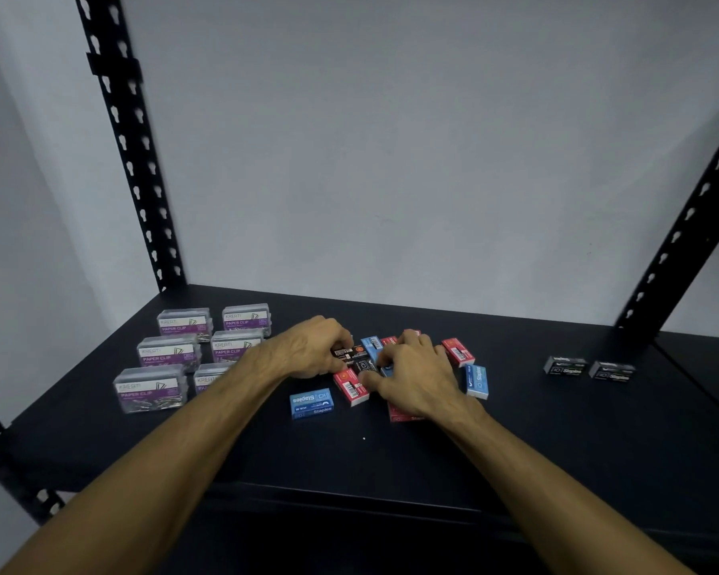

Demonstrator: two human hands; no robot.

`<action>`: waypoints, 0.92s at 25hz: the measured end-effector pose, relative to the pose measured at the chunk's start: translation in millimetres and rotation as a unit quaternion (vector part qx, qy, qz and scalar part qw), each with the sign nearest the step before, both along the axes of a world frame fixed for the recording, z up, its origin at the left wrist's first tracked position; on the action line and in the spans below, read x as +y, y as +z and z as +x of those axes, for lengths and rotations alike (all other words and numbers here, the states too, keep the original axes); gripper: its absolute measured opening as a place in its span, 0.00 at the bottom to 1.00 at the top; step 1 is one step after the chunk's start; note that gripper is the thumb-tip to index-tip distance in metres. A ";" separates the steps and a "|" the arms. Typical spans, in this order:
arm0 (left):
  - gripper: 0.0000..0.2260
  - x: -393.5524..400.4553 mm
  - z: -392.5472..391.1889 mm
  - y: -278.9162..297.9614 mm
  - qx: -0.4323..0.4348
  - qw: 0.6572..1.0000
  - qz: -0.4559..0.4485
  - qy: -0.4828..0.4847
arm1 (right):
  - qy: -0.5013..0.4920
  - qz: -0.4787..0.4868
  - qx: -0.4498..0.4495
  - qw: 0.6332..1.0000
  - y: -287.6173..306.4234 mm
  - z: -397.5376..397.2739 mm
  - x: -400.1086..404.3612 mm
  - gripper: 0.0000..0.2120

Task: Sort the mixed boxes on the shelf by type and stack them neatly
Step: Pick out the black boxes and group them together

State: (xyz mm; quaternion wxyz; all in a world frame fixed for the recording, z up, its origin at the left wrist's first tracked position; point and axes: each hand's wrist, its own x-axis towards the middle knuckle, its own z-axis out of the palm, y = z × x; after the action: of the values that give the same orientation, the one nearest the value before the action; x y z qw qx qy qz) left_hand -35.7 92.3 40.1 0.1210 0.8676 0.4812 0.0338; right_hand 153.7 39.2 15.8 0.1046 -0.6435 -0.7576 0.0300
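Note:
A mixed heap of small staple boxes lies mid-shelf: black ones (355, 359), red ones (351, 386) and blue ones (311, 403). My left hand (312, 346) reaches in from the left, its curled fingers gripping a black box at the heap's left side. From the right, my right hand (416, 373) covers the heap, fingers curled on a black box in the middle. A red box (458, 351) and a blue box (477, 381) lie right of that hand. Another red box (399, 415) shows partly under my right wrist.
Several clear paper clip boxes (167, 354) stand in two rows on the left of the black shelf (557, 429). Two black staple boxes (590, 369) sit side by side far right. Black slotted uprights (133, 159) rise at the back left and at the right (681, 238).

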 end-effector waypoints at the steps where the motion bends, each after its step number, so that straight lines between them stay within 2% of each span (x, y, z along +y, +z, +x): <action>1: 0.11 -0.2 0.1 -0.4 0.000 1.000 0.003 -0.002 | -0.002 0.001 0.004 1.000 -1.0 0.0 -0.9 0.25; 5: 0.09 -2.2 -2.3 0.8 -0.020 1.000 0.008 -0.010 | 0.004 -0.002 0.012 1.000 1.1 6.7 -2.8 0.21; 8: 0.12 -3.6 -4.4 3.0 -0.042 0.999 0.001 -0.007 | 0.012 -0.003 0.005 1.000 3.8 15.2 -5.6 0.20; 15: 0.14 0.8 -4.0 1.7 -0.091 0.995 0.007 0.028 | 0.065 0.054 -0.020 0.996 5.9 23.3 -10.8 0.17; 19: 0.14 2.2 -1.1 0.8 -0.104 0.994 0.017 0.039 | 0.071 0.047 0.054 0.995 6.7 20.6 -13.1 0.08; 23: 0.13 1.6 -1.2 0.6 -0.117 0.992 0.032 0.046 | 0.082 0.027 0.097 0.992 6.4 23.9 -13.9 0.11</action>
State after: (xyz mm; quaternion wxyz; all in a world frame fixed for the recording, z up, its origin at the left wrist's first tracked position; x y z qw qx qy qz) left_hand -37.0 93.9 40.7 0.1464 0.8381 0.5019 0.1558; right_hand 177.6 25.3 22.2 0.1919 -0.5702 -0.7947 0.0804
